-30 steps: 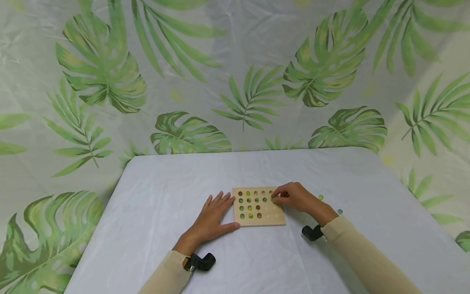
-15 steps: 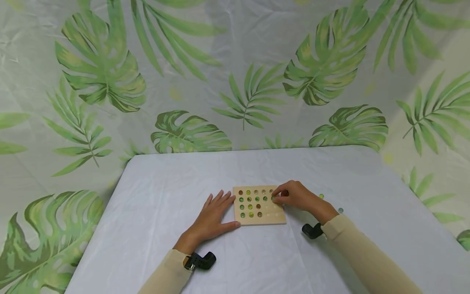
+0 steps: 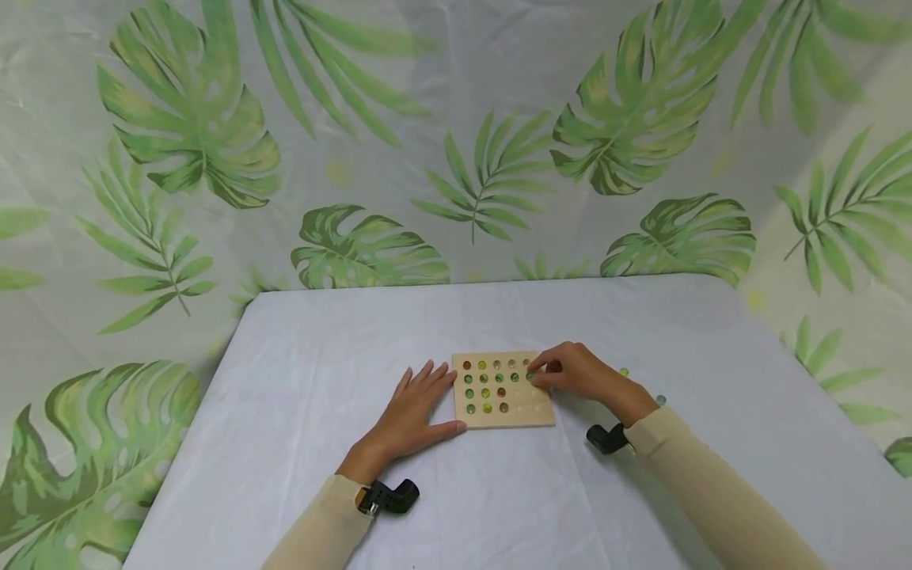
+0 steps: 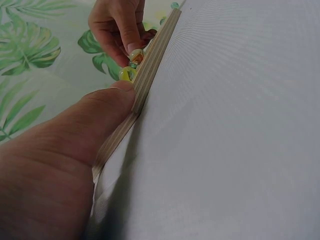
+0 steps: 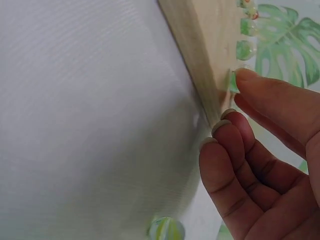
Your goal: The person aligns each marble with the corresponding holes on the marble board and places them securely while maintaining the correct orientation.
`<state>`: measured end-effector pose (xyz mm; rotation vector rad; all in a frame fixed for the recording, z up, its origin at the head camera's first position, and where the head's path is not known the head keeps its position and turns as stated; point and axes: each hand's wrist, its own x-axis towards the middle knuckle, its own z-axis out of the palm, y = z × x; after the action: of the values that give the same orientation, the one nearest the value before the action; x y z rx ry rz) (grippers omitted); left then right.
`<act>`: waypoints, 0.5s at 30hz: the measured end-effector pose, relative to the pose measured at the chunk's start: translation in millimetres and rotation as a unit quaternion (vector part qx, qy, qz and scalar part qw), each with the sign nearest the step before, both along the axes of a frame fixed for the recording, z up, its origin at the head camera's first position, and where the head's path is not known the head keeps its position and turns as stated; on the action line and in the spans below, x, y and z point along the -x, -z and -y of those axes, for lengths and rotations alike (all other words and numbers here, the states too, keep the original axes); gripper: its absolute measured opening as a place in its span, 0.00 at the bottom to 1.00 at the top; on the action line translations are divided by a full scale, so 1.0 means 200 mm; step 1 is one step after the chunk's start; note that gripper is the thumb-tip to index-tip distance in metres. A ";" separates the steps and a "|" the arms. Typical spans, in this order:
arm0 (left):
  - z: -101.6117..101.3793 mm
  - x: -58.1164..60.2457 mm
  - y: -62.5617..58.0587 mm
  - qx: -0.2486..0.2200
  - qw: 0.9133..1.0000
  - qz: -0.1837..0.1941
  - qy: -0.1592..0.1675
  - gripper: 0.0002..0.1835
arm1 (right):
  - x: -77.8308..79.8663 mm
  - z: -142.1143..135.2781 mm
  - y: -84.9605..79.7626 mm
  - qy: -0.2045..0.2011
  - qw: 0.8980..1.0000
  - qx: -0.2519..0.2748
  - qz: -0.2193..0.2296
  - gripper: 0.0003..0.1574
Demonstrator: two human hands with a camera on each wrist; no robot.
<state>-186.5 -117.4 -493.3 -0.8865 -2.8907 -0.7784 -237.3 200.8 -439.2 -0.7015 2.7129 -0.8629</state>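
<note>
A pale wooden board (image 3: 547,415) with rows of round hollows lies on the table, many of them filled with glass marbles. My left hand (image 3: 409,416) lies flat with fingers spread, fingertips at the board's left edge and thumb at its near left corner. At the right end of the second row, my right hand (image 3: 575,372) pinches a green marble (image 5: 233,82) between thumb and index finger, down at the board; its other fingers are curled. The left wrist view shows a yellow marble (image 4: 127,74) close beside the left thumb.
To the right of the board, a yellow-green marble (image 3: 624,372) and a blue marble (image 3: 661,400) lie loose on the white tablecloth (image 3: 499,499). Behind the table hangs a leaf-patterned cloth (image 3: 385,158). Several hollows at the board's near right hold no marble.
The head view has tilted, so the board and table appear slightly higher. Both hands stay in place at the board, with the right fingers still at the same hollow.
</note>
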 end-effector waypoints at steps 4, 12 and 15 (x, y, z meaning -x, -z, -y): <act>0.00 0.00 -0.02 0.003 1.000 0.007 0.000 0.47 | 0.01 0.00 -0.02 0.007 1.000 -0.005 0.006 0.14; 0.00 -0.01 -0.02 0.005 1.000 0.004 0.000 0.47 | 0.01 -0.02 -0.01 0.031 0.999 -0.020 0.007 0.10; 0.00 0.00 -0.02 0.007 1.000 0.003 -0.001 0.47 | -0.01 -0.04 -0.01 0.041 0.999 -0.024 0.005 0.09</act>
<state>-185.6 -117.6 -490.2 -0.8841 -2.9045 -0.7631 -236.1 208.9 -437.1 -0.5793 2.7597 -0.8140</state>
